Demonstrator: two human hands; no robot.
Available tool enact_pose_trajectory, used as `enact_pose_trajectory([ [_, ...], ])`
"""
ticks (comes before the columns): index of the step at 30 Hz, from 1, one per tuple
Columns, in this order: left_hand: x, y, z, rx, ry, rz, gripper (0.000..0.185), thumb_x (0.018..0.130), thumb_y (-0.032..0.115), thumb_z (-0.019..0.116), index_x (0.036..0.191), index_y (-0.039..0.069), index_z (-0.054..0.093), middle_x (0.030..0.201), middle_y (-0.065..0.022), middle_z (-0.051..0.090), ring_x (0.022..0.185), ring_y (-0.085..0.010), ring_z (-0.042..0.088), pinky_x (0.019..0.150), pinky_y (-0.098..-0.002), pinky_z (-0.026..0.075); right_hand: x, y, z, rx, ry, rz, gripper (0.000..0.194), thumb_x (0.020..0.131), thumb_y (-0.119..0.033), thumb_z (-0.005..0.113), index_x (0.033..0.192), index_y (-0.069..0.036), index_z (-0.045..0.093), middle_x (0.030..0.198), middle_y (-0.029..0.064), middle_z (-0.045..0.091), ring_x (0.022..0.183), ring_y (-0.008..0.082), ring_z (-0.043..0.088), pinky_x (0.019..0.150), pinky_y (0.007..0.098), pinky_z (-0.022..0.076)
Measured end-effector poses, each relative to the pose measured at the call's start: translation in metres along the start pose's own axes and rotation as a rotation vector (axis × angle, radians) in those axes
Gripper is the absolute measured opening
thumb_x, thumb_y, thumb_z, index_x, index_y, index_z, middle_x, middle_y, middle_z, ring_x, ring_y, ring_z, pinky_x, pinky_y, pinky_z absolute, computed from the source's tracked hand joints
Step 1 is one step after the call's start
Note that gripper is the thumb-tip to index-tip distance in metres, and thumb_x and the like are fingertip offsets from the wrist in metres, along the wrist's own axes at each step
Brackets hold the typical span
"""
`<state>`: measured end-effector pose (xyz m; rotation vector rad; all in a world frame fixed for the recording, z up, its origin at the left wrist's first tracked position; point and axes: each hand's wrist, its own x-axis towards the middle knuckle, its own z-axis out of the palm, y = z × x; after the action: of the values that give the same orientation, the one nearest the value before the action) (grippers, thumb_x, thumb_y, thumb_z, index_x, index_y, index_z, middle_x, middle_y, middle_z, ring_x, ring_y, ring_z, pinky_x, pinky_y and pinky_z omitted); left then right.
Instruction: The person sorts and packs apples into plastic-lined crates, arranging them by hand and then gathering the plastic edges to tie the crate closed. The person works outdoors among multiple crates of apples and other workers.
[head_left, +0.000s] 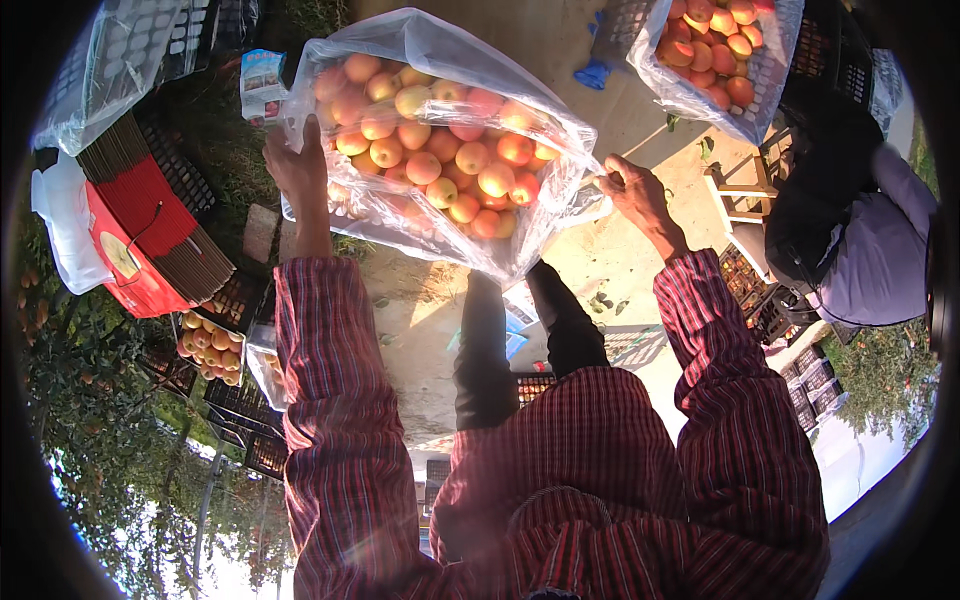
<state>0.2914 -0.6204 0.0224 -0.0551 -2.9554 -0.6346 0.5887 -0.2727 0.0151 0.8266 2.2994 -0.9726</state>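
Before me stands a crate lined with a clear plastic bag (517, 259), its edges spread up and outward. Red and yellow apples (439, 161) fill it in a heap, partly seen through folds of plastic. My left hand (296, 169) is at the bag's left edge, thumb against the plastic and fingers around the side, partly hidden. At the opposite side, my right hand (634, 191) pinches a gathered corner of the bag between thumb and fingers, drawing the film taut. The crate's walls show only dimly through the plastic.
Another lined crate of apples (712, 56) stands at upper right, near a person in dark and lilac clothing (862, 247) and a wooden stool (742, 191). To the left are a red carton stack (150, 217), an apple crate (210, 349) and black crates (244, 412). A blue scrap (592, 75) lies on the ground.
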Motion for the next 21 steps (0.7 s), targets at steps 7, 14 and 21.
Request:
enact_pose_trajectory([
  [7, -0.146, 0.057, -0.044, -0.355, -0.252, -0.099, 0.026, 0.089, 0.020, 0.071, 0.109, 0.005, 0.063, 0.094, -0.0074, 0.064, 0.080, -0.0205, 0.062, 0.073, -0.0351, 0.051, -0.074, -0.004, 0.042, 0.596, -0.080, 0.109, 0.025, 0.091, -0.023, 0.072, 0.096, -0.004, 0.056, 0.082, 0.0005, 0.057, 0.073, 0.0116, 0.054, 0.067, 0.0295, 0.0479],
  [14, -0.247, 0.084, 0.090, -0.156, -0.470, -0.451, 0.055, 0.074, 0.037, 0.080, 0.100, -0.009, 0.064, 0.092, -0.0182, 0.065, 0.090, -0.0294, 0.063, 0.082, -0.0407, 0.050, -0.049, 0.039, 0.087, 0.482, 0.099, 0.194, 0.089, 0.079, -0.025, 0.083, 0.145, -0.009, 0.026, 0.131, 0.0176, 0.046, 0.107, 0.0248, 0.055, 0.087, 0.0381, 0.0510],
  [21, -0.280, 0.109, 0.107, -0.659, -0.419, -0.643, 0.048, 0.075, 0.024, 0.077, 0.109, -0.007, 0.060, 0.103, -0.0165, 0.062, 0.095, -0.0255, 0.060, 0.084, -0.0383, 0.049, -0.040, 0.050, 0.120, 0.763, -0.246, 0.034, 0.059, 0.085, -0.028, 0.077, 0.132, -0.002, 0.050, 0.112, 0.0127, 0.064, 0.093, 0.0168, 0.061, 0.078, 0.0317, 0.0517],
])
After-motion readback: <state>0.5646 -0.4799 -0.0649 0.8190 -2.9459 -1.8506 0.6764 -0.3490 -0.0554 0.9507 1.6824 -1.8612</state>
